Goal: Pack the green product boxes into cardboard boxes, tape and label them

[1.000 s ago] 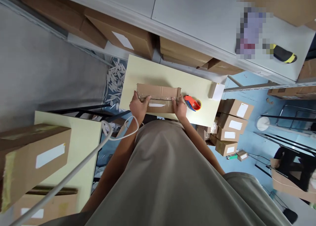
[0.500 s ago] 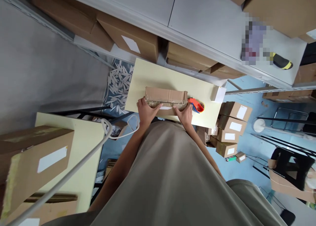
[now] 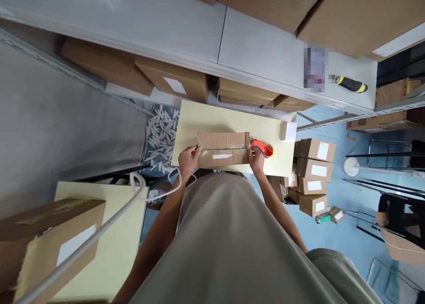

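Note:
A flat cardboard box (image 3: 223, 148) with clear tape and a white label lies on a pale yellow table (image 3: 212, 122) below me. My left hand (image 3: 187, 159) grips the box's left end, fingers curled over the taped edge. At the right end my right hand (image 3: 256, 157) holds the box with its fingers bent. An orange and blue tape dispenser (image 3: 264, 148) lies on the table just right of my right hand.
A small white-topped box (image 3: 288, 130) sits at the table's right end. Several labelled cartons (image 3: 312, 171) are stacked on the blue floor to the right. A grey shelf (image 3: 259, 51) holds cartons and a black-yellow tool (image 3: 350, 84). At lower left stands a second table (image 3: 109, 242) with a carton (image 3: 46, 242).
Both hands slid from the box's near edge outward to its two ends. The view shifted a little; the box stayed on the table.

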`<state>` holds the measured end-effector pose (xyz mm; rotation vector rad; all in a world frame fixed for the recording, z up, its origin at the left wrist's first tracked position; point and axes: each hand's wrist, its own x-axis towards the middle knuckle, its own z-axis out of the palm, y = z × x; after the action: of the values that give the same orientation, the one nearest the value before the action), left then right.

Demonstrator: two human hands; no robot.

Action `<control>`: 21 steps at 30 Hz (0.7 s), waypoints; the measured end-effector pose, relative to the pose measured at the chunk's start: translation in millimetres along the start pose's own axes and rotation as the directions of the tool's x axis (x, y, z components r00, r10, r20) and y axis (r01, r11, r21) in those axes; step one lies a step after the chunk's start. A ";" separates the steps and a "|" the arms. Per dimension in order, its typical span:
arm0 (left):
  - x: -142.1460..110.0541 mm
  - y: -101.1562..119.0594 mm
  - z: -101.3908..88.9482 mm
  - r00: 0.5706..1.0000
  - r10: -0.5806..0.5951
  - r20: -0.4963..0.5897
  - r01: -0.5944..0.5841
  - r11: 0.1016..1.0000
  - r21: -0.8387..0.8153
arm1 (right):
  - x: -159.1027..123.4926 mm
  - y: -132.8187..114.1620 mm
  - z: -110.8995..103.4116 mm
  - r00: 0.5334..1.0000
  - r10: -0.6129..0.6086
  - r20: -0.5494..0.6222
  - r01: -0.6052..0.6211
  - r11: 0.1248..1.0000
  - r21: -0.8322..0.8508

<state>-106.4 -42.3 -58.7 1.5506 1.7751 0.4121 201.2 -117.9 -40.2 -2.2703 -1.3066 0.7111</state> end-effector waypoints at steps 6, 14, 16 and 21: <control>18.8 6.2 -23.8 0.983 0.174 0.060 -0.169 0.983 -0.078 | 13.3 -21.9 -15.7 0.972 -0.161 -0.172 0.173 0.983 0.056; 27.9 7.1 -6.8 0.995 0.024 -0.099 -0.038 0.988 -0.149 | 13.6 -7.6 11.7 0.998 0.001 -0.055 0.006 0.992 0.125; 26.9 2.3 3.2 0.991 -0.055 -0.119 0.034 0.983 -0.179 | 4.4 -3.7 29.5 0.999 0.035 -0.017 -0.033 0.992 0.119; 27.1 -14.2 16.7 0.982 -0.134 -0.132 0.113 0.981 -0.157 | -5.5 1.7 57.8 0.991 0.024 0.129 -0.046 0.985 0.168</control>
<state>-105.0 -23.3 -87.9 1.3271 1.8921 0.5926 164.3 -117.5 -85.1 -2.1456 -1.2135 0.9560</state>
